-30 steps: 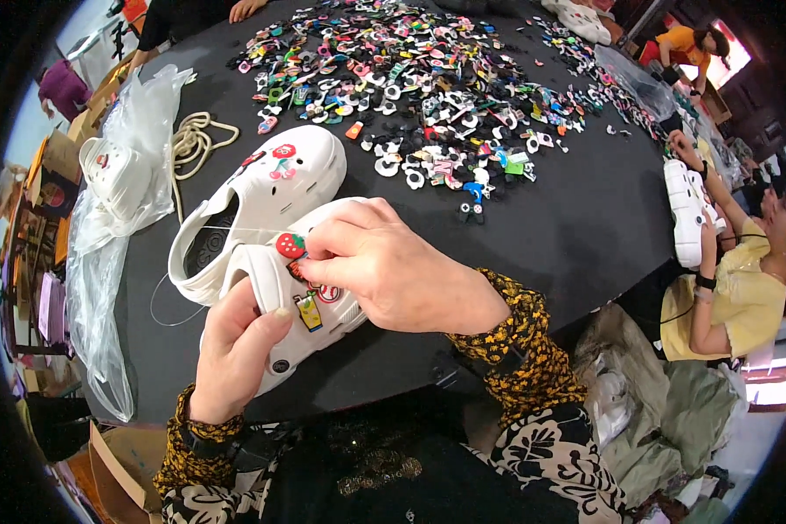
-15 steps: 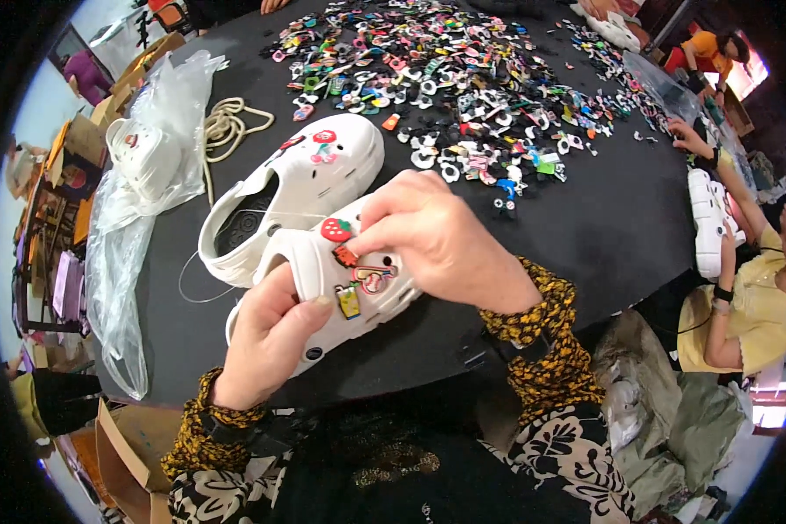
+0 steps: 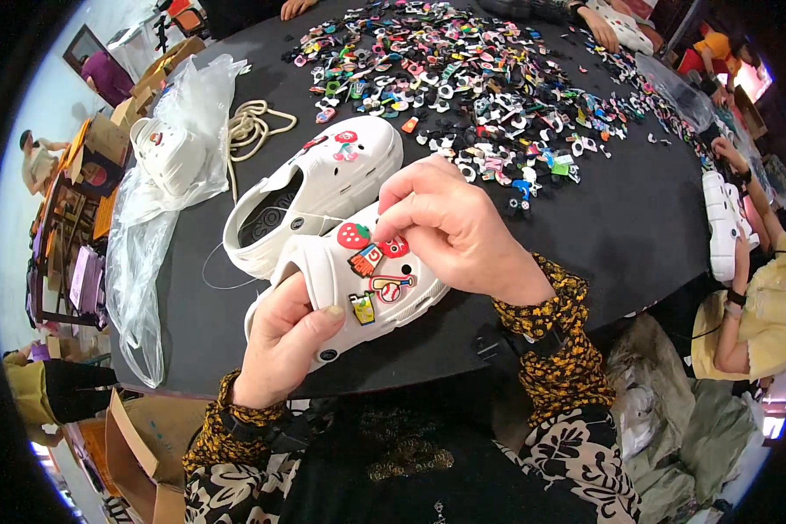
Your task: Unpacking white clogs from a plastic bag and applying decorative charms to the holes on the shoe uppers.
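Decorated clog and surroundings, largest feature first. The dark bench [image 3: 611, 253] carries a broad pile of loose charms [image 3: 463, 74], well apart from the footwear. At its left side lies a clear plastic bag [image 3: 131, 306] with a white clog [image 3: 170, 162] in or under it. Two further white clogs lie side by side, toes pointing away: the far clog [image 3: 375, 144] rests on the bench, and the near clog [image 3: 327, 284], the piece being worked, is held just in front of it. Beyond them is a coiled rope [image 3: 253, 131]. The left hand [image 3: 284, 341] is closed about the near clog's opening, thumb outside, fingers largely hidden within. The right hand [image 3: 450, 227] is curled over the upper, thumb and forefinger drawn close together at a round red charm [image 3: 395, 249]; whether they grip it or merely press it cannot be told. Beside that charm sit a strawberry charm [image 3: 353, 234], a fries charm [image 3: 366, 260], a bat-and-ball charm [image 3: 390, 290] and a drink charm [image 3: 362, 308], all apparently seated. The far clog bears a red charm [image 3: 346, 137] and others. The near clog therefore seems well advanced; one dark hole [image 3: 406, 270] remains unfilled, and the right hand hides any more.
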### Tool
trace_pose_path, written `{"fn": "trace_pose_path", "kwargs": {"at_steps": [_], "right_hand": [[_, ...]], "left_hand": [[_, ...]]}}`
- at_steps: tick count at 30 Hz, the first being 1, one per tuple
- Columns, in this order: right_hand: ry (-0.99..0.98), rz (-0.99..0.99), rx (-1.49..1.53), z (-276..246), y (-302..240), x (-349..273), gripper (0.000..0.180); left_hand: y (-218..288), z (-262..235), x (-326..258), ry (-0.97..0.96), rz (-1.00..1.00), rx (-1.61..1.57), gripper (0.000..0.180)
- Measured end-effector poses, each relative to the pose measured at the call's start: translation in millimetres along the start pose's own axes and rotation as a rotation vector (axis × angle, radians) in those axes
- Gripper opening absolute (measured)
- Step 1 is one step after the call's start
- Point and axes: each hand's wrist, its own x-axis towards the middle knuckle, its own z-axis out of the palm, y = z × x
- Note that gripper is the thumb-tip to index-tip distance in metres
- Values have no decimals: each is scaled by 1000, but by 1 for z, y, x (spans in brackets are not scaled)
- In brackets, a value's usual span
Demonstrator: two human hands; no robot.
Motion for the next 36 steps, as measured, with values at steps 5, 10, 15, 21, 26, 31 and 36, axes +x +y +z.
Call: {"fn": "trace_pose_path", "kwargs": {"at_steps": [5,10,15,21,26,31,36], "right_hand": [[-32,-18,-79,0,-2,-1,26],[-24,5,-62,5,0,-2,23],[-55,35,-89,5,10,-4,21],[-29,84,-124,3,25,-4,20],[130,305,29,-4,47,-4,16],[239,498,83,-43,36,21,15],[363,560,15,-89,66,34,19]], "left_hand": [[5,3,3,24,-31,17,38],[1,-1,6,23,-58,46,37],[9,5,14,-22,-140,79,37],[17,1,17,-75,-129,318,36],[46,-1,10,-102,-62,539,33],[47,-25,9,176,353,927,20],[44,-52,46,324,713,1014,16]]}}
